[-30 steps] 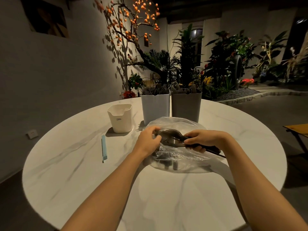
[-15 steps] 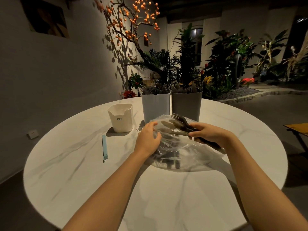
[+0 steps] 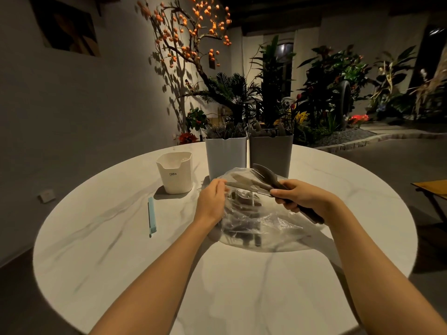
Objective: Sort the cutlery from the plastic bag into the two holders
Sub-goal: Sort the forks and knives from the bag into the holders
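Blue strip [image 3: 152, 216]: lies flat on the round worktop [image 3: 121, 257], well left of the action.
White cup [image 3: 175, 171]: upright beside the pale holder [image 3: 226, 157], apart from the sorting.
Left hand [image 3: 211, 200]: fingers relaxed against the plastic bag [image 3: 261, 228], its grip holding nothing; it should pin the bag down.
Holders: the pale one and the grey holder [image 3: 270, 154] stand side by side behind the bag, each already holding cutlery.
Right hand [image 3: 298, 197]: its grip is wrapped round a bundle of cutlery [image 3: 256, 182], tips towards the holders; best split by type before dropping any in.
Remaining cutlery: dark pieces in the bag.
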Available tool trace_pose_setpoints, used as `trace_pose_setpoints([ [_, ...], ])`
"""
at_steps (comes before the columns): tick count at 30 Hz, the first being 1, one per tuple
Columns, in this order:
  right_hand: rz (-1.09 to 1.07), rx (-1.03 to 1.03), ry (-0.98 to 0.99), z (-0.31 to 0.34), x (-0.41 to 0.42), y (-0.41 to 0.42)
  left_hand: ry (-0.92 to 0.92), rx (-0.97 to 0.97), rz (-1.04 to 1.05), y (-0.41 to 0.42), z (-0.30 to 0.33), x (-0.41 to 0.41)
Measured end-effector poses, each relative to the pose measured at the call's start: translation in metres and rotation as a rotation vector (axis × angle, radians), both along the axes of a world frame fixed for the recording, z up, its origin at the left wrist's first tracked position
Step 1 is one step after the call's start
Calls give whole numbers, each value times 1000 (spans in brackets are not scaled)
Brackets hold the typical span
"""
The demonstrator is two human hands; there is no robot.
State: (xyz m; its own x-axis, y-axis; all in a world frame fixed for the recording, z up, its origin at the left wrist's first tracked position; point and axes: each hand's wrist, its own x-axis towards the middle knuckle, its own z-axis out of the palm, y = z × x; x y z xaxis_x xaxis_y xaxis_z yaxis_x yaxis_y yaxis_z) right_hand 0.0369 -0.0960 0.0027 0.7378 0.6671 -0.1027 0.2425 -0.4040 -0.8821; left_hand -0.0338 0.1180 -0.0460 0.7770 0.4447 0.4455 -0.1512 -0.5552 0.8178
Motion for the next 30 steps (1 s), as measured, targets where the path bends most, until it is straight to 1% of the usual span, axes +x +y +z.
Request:
trace_pose_setpoints([
  [2,49,-5,-26,2,-2,-1,-46,-165,-64,-6,6,0],
  [3,76,-14,-34,2,-4,-2,-47,-206,-82,-8,9,0],
  [5,105,-38,-30,3,-8,-2,-9,-206,-102,-10,10,2],
  [8,88,-78,-22,3,-11,-2,70,-181,-106,-11,8,4],
  [11,112,-65,-24,2,-11,1,43,-259,-130,-7,10,0],
  [15,135,-8,-11,2,-11,4,7,-503,-173,-4,15,-6],
  [19,141,126,93,3,-9,4,-19,-776,-241,-2,19,-10],
  [21,145,163,111,2,-8,4,-7,-879,-280,-5,20,-11],
  [23,174,166,101,1,-8,6,21,-906,-347,-12,21,-13],
  [25,200,141,72,-1,-7,9,39,-874,-385,-21,22,-14],
  [27,185,130,55,-4,-4,10,37,-876,-352,-27,23,-15],
  [30,92,171,82,-6,1,10,15,-943,-226,-26,23,-14],
])
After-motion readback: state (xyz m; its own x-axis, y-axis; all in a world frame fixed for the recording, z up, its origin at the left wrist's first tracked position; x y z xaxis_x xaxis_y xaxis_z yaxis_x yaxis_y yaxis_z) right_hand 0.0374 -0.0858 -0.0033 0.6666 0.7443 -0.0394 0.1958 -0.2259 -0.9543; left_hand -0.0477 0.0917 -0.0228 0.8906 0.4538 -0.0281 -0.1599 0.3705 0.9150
